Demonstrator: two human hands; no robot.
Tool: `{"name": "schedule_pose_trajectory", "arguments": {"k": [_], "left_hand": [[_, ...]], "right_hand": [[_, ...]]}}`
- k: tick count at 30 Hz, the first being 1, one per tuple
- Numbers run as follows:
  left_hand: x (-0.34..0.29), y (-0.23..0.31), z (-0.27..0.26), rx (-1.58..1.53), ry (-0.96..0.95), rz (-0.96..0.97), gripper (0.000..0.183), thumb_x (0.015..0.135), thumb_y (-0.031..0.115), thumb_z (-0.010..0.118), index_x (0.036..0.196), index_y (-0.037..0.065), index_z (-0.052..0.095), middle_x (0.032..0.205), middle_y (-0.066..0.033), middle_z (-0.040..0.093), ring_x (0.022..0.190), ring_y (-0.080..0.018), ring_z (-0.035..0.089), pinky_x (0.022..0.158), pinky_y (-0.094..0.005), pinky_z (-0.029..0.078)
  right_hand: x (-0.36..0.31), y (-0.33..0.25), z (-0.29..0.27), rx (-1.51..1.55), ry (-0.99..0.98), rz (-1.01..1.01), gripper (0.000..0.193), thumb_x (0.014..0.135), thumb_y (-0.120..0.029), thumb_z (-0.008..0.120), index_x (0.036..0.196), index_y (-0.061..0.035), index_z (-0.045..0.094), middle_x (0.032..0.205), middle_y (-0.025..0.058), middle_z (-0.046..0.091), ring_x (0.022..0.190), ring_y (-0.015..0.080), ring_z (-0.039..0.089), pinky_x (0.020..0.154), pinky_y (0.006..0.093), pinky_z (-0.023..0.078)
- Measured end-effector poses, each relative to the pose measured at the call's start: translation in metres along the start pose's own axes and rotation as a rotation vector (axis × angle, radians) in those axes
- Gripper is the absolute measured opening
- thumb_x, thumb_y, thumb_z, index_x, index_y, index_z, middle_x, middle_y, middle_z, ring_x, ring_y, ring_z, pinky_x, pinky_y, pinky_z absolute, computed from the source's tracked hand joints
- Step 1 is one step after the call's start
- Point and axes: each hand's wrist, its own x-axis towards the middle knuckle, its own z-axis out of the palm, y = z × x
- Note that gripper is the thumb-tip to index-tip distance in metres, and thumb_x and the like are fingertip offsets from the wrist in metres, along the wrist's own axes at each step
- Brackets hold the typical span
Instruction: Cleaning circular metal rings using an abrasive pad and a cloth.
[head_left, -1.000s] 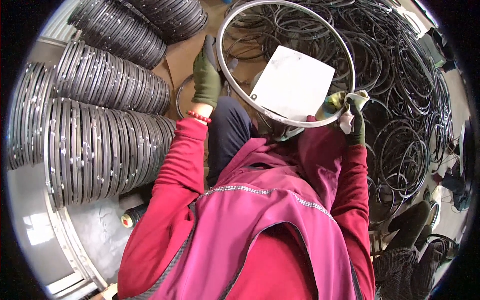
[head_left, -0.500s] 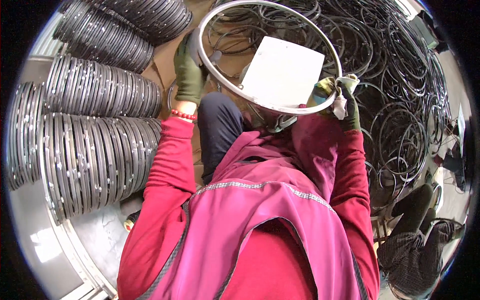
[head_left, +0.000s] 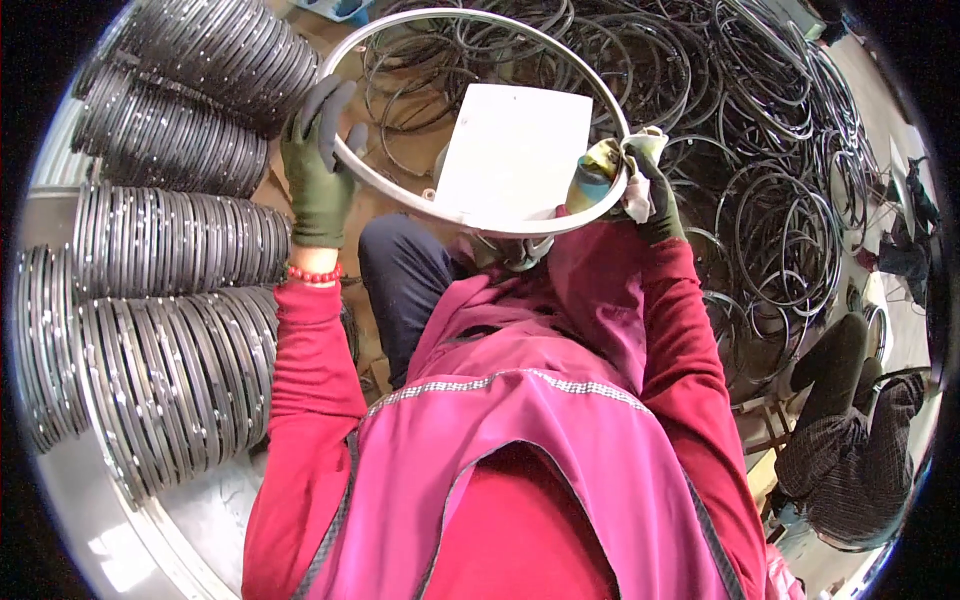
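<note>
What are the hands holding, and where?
The right hand grips the silvery ring at its right side through a cloth; the left hand is at its left side, grip unclear.

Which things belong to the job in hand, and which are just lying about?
In use:
- silvery ring by the left hand
- cloth in the right hand
- white panel, probably

Lying about:
- stacked dark rings, left
- loose dark rings, right

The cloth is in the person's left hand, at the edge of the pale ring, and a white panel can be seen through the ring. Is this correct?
Not fully: the head view shows the cloth in the right hand, not the left. It is indeed at the edge of the pale ring, and a white panel can be seen through it.
</note>
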Motion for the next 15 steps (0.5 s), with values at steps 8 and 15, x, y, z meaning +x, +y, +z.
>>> {"name": "schedule_pose_trajectory", "arguments": {"k": [8,15], "left_hand": [[-0.001,0.007,-0.002,0.038,-0.010,0.025,0.036,0.079,0.015,0.059,0.114,0.007,0.057,0.118,-0.0129,0.056,0.107,-0.0333,0.052,0.092,-0.0447,0.039],[-0.009,0.020,-0.017,0.005,-0.094,0.168,0.037,0.074,0.020,0.065,0.108,0.006,0.060,0.110,-0.0101,0.058,0.099,-0.0318,0.054,0.088,-0.0449,0.042]], "right_hand": [[-0.002,0.004,0.000,0.072,0.065,-0.094,0.026,0.092,-0.023,0.053,0.106,-0.0033,0.059,0.087,0.0079,0.064,0.070,0.0187,0.061,0.065,0.0307,0.052],[-0.010,0.016,0.002,-0.518,0.224,-0.627,0.029,0.094,-0.016,0.049,0.119,-0.0026,0.051,0.106,0.0088,0.061,0.090,0.0186,0.060,0.087,0.0296,0.049]]}}
